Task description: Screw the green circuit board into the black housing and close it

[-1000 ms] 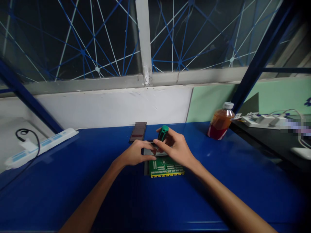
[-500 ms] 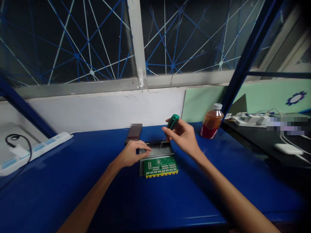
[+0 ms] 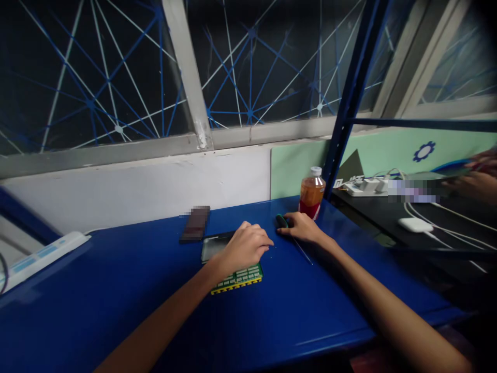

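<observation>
Blue tabletop (image 3: 155, 311) | screwdriver (image 3: 281, 221) right of green circuit board (image 3: 250, 273), long axis diagonal, pointing near-right | right hand (image 3: 303, 227) pinching its far end | left hand (image 3: 245, 248) over board, fingertips bunched, contents indiscernible

We can read no words or numbers. We see a dark blue gear emblem (image 3: 424, 151) on the green wall panel (image 3: 388, 142); the red label (image 3: 309, 209) on the drink bottle (image 3: 312, 187) and the white character-like shapes (image 3: 339, 183) beside the right-hand power strip (image 3: 357, 190) are too blurred for us.
</observation>
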Motion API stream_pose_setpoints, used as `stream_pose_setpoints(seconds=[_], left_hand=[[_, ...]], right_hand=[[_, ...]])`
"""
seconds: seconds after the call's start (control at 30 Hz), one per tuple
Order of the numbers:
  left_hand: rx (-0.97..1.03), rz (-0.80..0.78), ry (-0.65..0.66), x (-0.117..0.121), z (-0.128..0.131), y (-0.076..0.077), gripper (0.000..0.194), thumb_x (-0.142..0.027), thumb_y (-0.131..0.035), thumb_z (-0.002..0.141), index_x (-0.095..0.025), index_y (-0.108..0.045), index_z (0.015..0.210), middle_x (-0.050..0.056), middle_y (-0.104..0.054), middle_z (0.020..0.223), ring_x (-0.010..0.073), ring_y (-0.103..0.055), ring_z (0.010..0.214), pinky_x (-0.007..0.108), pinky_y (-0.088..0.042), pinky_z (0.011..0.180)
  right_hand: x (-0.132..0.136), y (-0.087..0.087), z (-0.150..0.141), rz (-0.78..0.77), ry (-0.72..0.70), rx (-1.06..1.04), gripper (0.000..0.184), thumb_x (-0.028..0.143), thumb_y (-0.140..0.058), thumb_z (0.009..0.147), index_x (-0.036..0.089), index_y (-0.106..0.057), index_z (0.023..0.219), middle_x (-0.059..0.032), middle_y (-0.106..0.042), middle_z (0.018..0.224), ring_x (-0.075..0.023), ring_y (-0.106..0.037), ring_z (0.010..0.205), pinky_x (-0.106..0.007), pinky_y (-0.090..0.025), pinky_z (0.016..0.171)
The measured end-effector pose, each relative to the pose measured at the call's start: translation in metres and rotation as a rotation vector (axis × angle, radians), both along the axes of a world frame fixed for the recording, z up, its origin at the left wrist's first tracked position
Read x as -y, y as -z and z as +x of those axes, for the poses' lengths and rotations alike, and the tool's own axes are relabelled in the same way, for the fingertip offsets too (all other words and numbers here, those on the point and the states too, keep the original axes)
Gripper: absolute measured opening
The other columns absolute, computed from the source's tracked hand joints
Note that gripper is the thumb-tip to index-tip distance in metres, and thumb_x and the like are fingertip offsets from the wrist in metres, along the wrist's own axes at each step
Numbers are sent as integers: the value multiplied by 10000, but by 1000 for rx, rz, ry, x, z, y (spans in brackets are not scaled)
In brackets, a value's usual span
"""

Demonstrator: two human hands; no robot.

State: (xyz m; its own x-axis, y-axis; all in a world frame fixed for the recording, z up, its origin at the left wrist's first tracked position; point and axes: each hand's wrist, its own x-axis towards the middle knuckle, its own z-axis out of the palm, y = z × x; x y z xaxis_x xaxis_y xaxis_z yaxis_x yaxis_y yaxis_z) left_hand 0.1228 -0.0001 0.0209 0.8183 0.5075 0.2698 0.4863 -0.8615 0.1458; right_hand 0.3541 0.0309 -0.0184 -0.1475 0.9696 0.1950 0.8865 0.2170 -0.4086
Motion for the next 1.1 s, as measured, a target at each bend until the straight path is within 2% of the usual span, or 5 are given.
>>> stream_pose_setpoints(seconds=[0.23, 0.5, 0.73, 0.87, 1.1], left_hand=[[1, -19, 0, -2, 9, 10, 157, -176, -584, 868, -224, -682, 981, -4, -708, 994, 178, -601, 950, 341, -370, 825], [105, -103, -69, 13, -59, -12, 223, -388, -576, 871, -258, -686, 1014, 40, -689, 992, 223, -588, 941, 380, -408, 819], [-46, -55, -155, 42, -108, 6, 594, -645, -664, 680, -278, -622, 1144, 82, -580, 1169, 305, -521, 1049, 452, -402, 864], [-47, 15, -182, 49, -112, 17, 523, -554, -671, 741, -272, -590, 1175, 90, -549, 1209, 300, -502, 1057, 453, -416, 842], [-36, 8, -174, 44, -114, 18, 468, -466, -693, 750, -291, -586, 1170, 74, -551, 1203, 307, -495, 1071, 467, -424, 839]], right_hand=[[6, 1, -5, -16, 20, 127, 399, 515, -602, 727, 203, -661, 968, -75, -703, 813, -236, -652, 735, -266, -361, 521], [10, 2, -10, 9, 21, 249, 479, 575, -516, 795, 195, -625, 1065, -106, -694, 820, -265, -657, 762, -296, -392, 555], [14, 2, -13, 15, 7, 294, 527, 608, -462, 822, 195, -592, 1124, -116, -695, 859, -275, -660, 803, -299, -395, 569], [14, 2, -14, 11, -7, 308, 548, 624, -452, 825, 196, -585, 1140, -114, -696, 838, -277, -665, 784, -297, -395, 555], [16, -4, -12, 20, -11, 315, 546, 633, -436, 831, 198, -574, 1133, -102, -700, 785, -273, -667, 749, -291, -381, 512]])
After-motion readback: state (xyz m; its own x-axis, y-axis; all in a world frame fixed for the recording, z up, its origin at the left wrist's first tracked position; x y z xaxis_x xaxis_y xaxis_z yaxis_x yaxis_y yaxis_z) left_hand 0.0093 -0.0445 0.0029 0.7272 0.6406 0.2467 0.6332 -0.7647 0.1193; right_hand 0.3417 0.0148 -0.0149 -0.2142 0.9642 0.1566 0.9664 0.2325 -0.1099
